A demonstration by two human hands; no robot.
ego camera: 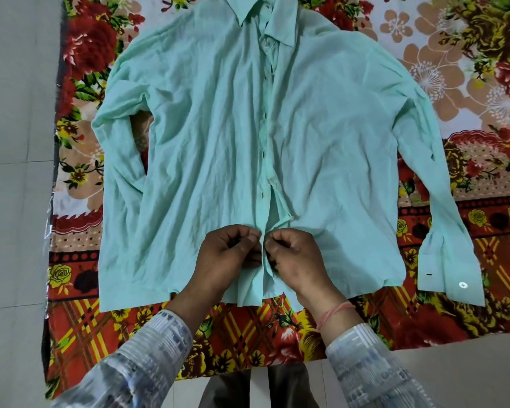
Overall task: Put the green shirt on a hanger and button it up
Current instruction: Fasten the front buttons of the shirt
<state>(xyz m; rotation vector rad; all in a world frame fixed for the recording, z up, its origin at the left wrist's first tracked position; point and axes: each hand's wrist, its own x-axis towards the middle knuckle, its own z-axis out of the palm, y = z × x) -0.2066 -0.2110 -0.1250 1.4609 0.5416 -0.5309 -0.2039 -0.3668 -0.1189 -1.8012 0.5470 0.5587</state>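
Where the floral blanket (pixel 248 334) covers the pale tiled floor (pixel 12 142), the green shirt (pixel 206 136) lies flat and front up, with its collar (pixel 253 13) away from the person and its hem nearest. Sleeves: spread to both sides; the one on the person's right runs down to a cuff (pixel 451 272) bearing one white button (pixel 463 285) and a dark buttonhole. Front placket (pixel 264 154): a row of small dark marks down the middle; whether they are buttons or holes cannot be told. The two front edges gape slightly just above the hands and near the collar. Left hand (pixel 227 254): on the placket's left edge near the hem, grip narrow, thumb and curled fingers pinching the cloth. Right hand (pixel 298 257): just beside it, fingertips meeting, grip likewise narrow and pinching the opposite edge of the placket. Pink thread (pixel 333 313): round the right wrist. Patterned sleeves (pixel 147 348): blue and white, on both forearms. Blanket: red, yellow and beige flowers, with a checked border along the near side.
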